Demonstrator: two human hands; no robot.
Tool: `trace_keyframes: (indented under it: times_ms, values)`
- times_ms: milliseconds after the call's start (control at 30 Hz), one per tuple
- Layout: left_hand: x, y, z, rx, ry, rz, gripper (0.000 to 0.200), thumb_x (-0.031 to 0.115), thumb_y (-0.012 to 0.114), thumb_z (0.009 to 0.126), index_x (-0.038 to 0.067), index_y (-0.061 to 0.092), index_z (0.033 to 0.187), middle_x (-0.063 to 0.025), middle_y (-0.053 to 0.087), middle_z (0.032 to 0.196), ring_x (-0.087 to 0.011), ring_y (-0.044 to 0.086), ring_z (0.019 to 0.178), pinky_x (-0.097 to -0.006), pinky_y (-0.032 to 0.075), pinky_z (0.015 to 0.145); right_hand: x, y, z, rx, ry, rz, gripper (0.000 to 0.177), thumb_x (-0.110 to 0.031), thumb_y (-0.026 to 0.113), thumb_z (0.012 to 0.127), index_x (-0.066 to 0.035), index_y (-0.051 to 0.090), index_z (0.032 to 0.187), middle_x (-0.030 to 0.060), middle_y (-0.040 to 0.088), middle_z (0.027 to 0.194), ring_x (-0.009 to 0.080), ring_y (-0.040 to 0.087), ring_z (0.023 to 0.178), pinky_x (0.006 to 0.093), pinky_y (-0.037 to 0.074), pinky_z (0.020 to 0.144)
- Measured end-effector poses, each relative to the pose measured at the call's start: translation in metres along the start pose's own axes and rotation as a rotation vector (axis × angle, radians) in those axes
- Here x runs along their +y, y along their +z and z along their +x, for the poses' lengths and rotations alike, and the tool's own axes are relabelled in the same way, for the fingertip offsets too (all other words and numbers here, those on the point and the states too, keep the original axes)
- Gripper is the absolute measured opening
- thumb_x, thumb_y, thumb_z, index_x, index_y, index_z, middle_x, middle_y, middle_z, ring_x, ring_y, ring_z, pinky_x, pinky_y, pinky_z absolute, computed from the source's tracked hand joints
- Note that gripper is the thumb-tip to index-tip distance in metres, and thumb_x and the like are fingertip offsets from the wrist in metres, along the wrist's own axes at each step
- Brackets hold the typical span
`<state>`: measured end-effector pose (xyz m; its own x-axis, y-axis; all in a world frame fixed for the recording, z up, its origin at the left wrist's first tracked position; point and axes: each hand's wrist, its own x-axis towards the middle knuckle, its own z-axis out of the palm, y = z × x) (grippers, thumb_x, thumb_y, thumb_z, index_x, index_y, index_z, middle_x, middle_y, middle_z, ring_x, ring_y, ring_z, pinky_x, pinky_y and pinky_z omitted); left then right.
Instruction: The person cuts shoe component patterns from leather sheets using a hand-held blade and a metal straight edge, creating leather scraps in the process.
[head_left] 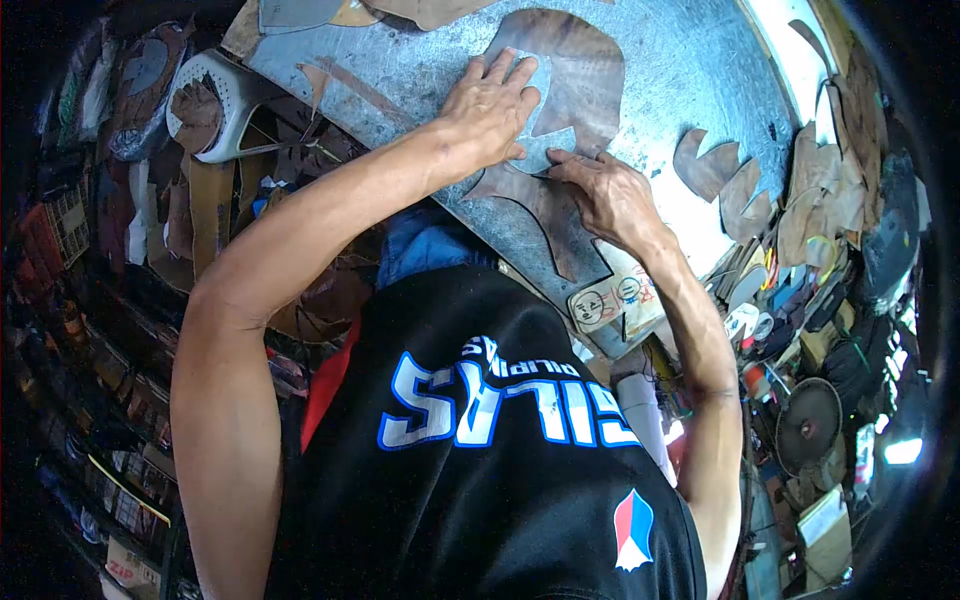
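Observation:
My left hand (490, 110) lies with fingers spread on a pale grey flat template (550, 148) with curved edges. Under the template is a brown sheet, apparently leather (585, 75), on the metal-topped table (690, 80). My right hand (610, 190) is at the template's lower edge, its fingers curled and drawn together. Whatever they may hold is too small or hidden to name. Just below the hands, another cut brown piece (545, 215) reaches toward the table's near edge.
Curved brown scraps (710, 165) lie at the table's right. A marked pale board (610, 295) sits at the near corner. A white plastic chair (215, 105) stands left of the table. Cluttered pieces and a round fan (808, 425) are on the right.

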<state>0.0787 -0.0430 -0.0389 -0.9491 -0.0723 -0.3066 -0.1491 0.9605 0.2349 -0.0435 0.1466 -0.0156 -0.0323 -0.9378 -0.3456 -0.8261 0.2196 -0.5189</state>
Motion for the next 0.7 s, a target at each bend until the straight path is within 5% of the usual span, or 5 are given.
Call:
trace_keyframes:
  times_ms: [233,300,700]
  values:
    - [0.001,0.001,0.0,0.026,-0.005,-0.027,0.067,0.04,0.079,0.074,0.001,0.052,0.12,-0.022,0.033,0.149,-0.0411,0.028,0.14,-0.055,0.03,0.111,0.014,-0.009,0.006,0.006,-0.112,-0.105,0.043,-0.005,0.067,0.07,-0.014,0.068,0.112,0.0074,0.059,0.132,0.0315,0.065,0.102,0.0412,0.054,0.085]
    - [0.001,0.002,0.0,0.032,-0.003,-0.036,0.066,0.039,0.08,0.073,0.001,0.052,0.12,-0.0221,0.034,0.148,-0.0412,0.028,0.14,-0.055,0.03,0.111,0.012,-0.016,0.009,0.002,-0.065,-0.114,0.022,-0.012,0.066,0.082,-0.014,0.07,0.104,0.0096,0.06,0.129,0.0314,0.063,0.105,0.0399,0.053,0.084]
    - [0.001,-0.002,0.0,0.043,0.014,-0.063,0.061,0.035,0.08,0.073,-0.001,0.055,0.115,-0.0236,0.036,0.145,-0.0403,0.029,0.139,-0.0529,0.028,0.111,0.031,-0.044,0.029,-0.179,-0.128,-0.148,0.024,-0.009,0.063,0.076,-0.014,0.07,0.099,0.0021,0.061,0.129,0.0288,0.064,0.103,0.0401,0.052,0.087]
